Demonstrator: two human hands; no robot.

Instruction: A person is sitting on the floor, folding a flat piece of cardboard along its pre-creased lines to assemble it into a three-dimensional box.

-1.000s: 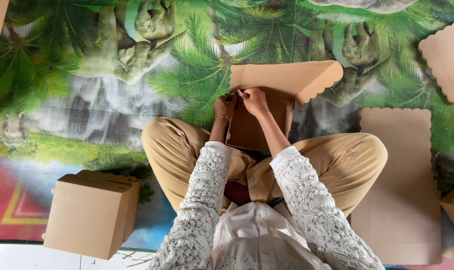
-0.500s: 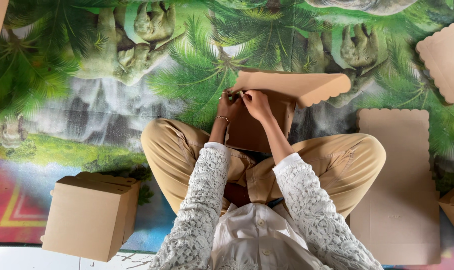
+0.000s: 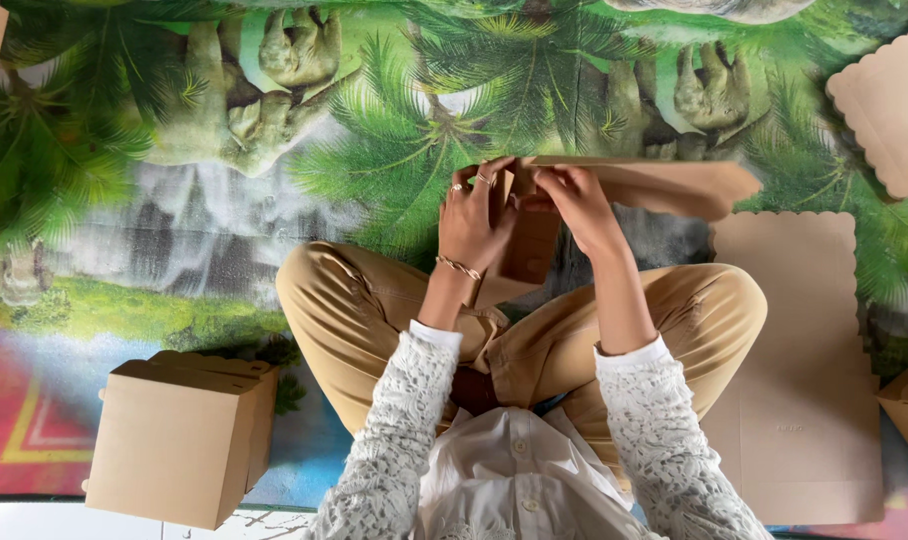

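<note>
Both hands pinch one unfolded cardboard box blank [image 3: 614, 195] above the crossed legs: the left hand [image 3: 474, 220] clamps its near-left panel, the right hand [image 3: 574, 200] grips beside it. The blank's long axis runs rightward, away from both hands, so most of its length hangs past the right hand.

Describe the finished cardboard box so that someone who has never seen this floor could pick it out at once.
Start from the jungle-print mat covering the floor, then go to its lower left corner, left of the seated person's knee. The closed box stands there. Unlike the flat scalloped sheets on the right, it is already folded into a cube.
</note>
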